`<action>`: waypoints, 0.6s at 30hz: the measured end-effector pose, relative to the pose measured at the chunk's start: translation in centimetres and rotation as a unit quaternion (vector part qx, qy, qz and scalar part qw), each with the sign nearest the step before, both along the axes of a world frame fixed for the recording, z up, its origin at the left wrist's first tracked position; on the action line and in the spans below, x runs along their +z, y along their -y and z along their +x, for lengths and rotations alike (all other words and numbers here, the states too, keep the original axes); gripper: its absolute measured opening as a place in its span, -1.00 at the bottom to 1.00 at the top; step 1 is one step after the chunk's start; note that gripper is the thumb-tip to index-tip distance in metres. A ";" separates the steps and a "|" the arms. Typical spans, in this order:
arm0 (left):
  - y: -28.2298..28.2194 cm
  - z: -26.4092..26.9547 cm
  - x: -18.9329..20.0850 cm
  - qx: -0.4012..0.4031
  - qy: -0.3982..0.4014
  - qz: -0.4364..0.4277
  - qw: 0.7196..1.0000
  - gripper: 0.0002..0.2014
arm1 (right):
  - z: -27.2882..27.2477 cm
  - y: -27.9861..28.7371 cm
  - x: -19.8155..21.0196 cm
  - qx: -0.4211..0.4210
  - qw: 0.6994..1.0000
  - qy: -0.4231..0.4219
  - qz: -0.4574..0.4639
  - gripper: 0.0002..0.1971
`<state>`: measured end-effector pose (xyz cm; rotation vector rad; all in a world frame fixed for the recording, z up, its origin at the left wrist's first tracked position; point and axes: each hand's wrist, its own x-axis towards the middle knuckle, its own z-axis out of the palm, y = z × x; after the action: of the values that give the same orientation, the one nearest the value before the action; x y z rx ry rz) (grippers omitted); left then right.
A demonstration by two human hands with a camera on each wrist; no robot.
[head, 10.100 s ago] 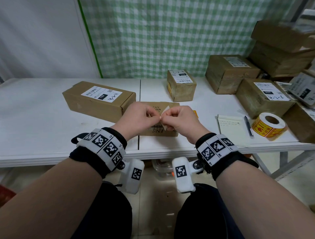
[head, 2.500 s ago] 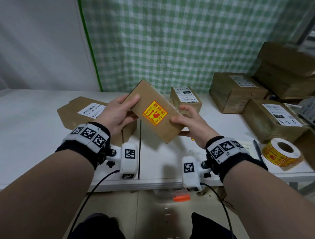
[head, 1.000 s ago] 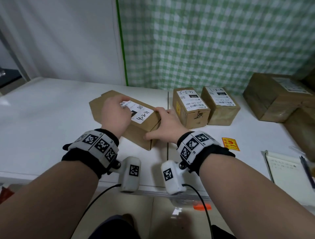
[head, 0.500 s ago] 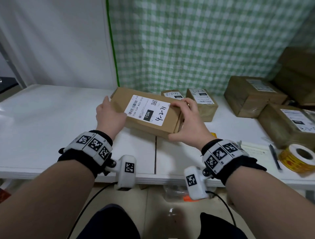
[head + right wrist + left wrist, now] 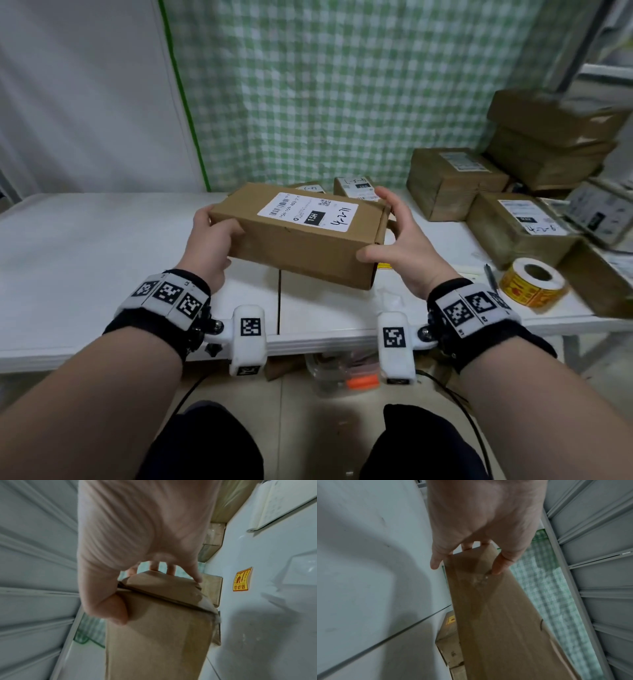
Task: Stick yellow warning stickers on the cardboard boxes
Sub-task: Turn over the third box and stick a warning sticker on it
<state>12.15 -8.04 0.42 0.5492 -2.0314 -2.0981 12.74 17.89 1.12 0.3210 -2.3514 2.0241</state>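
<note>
I hold a long cardboard box (image 5: 301, 250) in the air over the white table (image 5: 85, 257), level, with its white shipping label (image 5: 308, 212) facing up. My left hand (image 5: 214, 233) grips its left end, thumb on the front face. My right hand (image 5: 388, 229) grips the flapped right end, fingers over the top edge and thumb underneath. In the left wrist view the left hand (image 5: 467, 559) clamps the box (image 5: 496, 615). In the right wrist view the right hand (image 5: 154, 592) wraps the box end (image 5: 163, 588). A loose yellow warning sticker (image 5: 241, 579) lies on the table. The sticker roll (image 5: 531, 281) stands at the right.
Two small labelled boxes (image 5: 356, 188) stand behind the held box; one below it carries a yellow sticker (image 5: 450, 620). Larger boxes (image 5: 452, 181) and a stack (image 5: 548, 137) crowd the right side. A pen (image 5: 489, 274) lies near the roll. A checked curtain hangs behind.
Both hands lifted the long box off the table's left part and brought it to the centre. Since half a second ago it has tipped so its plain front side faces me.
</note>
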 end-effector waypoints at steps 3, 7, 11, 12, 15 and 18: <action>-0.7 0.6 0.3 -0.010 -0.013 0.010 1.000 -0.58 | 0.1 -0.7 -0.2 -0.009 0.999 0.020 -0.039 -0.05; -0.9 1.0 0.5 -0.017 -0.024 0.011 0.999 -0.62 | 0.1 -1.1 -0.8 -0.036 0.995 0.049 -0.082 -0.17; -0.8 1.3 0.1 -0.020 -0.026 -0.016 0.999 -0.55 | -0.1 -0.9 -1.3 -0.068 0.989 0.090 -0.096 -0.31; -0.7 1.4 0.0 -0.018 -0.026 -0.020 0.999 -0.53 | -0.2 -0.8 -1.5 -0.074 0.988 0.099 -0.095 -0.31; -0.5 1.5 -0.4 -0.010 -0.028 -0.022 0.999 -0.52 | -0.7 -0.2 -1.9 -0.079 0.986 0.112 -0.100 -0.23; -0.2 1.5 -0.7 0.001 -0.027 -0.025 0.999 -0.52 | -1.4 0.4 -2.6 -0.075 0.985 0.123 -0.098 -0.05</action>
<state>13.64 -7.80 -0.29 0.4810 -2.0473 -2.0317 11.35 17.52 -1.45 -0.1158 -2.1941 2.3094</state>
